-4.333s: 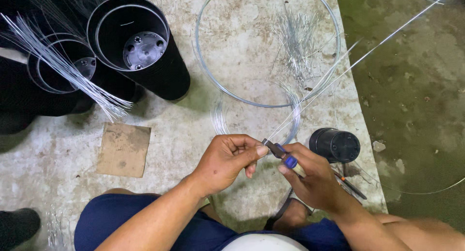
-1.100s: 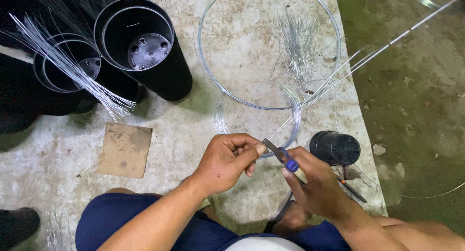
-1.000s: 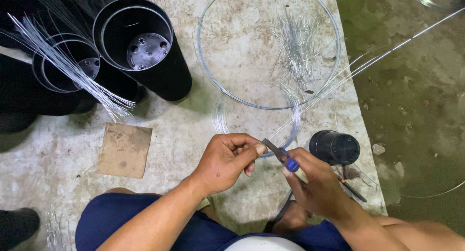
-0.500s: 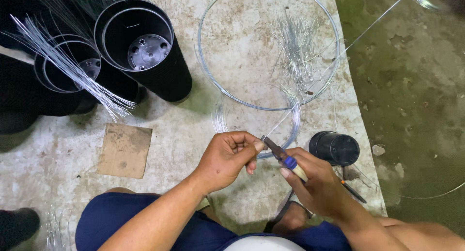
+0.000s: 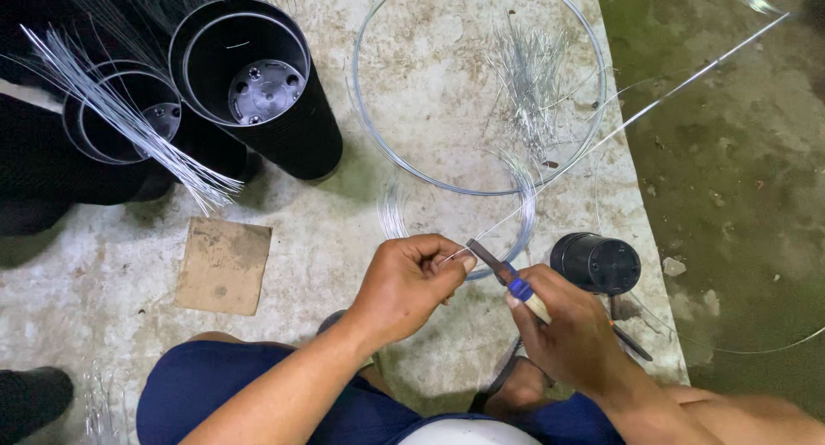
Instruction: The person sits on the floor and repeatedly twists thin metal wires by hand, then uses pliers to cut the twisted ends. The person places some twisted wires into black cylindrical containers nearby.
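My left hand (image 5: 411, 282) pinches the end of a long thin steel wire (image 5: 636, 110) that runs up and to the right across the concrete. My right hand (image 5: 567, 329) grips blue-handled pliers (image 5: 503, 273), whose jaws meet the wire right beside my left fingertips. A small coil of wire (image 5: 524, 196) lies on the floor just above my hands. A small black pot (image 5: 595, 262) stands upside down to the right of the pliers.
A large wire hoop (image 5: 365, 118) rings a pile of short wire offcuts (image 5: 528, 80). Tall black pots (image 5: 258, 76) lie at the upper left, one with a bundle of straight wires (image 5: 129, 118). A cardboard piece (image 5: 223, 265) lies left. Mossy ground (image 5: 739, 196) begins at the slab's right edge.
The pliers have closed in on the wire next to my left fingers, and the long wire has shifted slightly. Both hands stay in nearly the same place.
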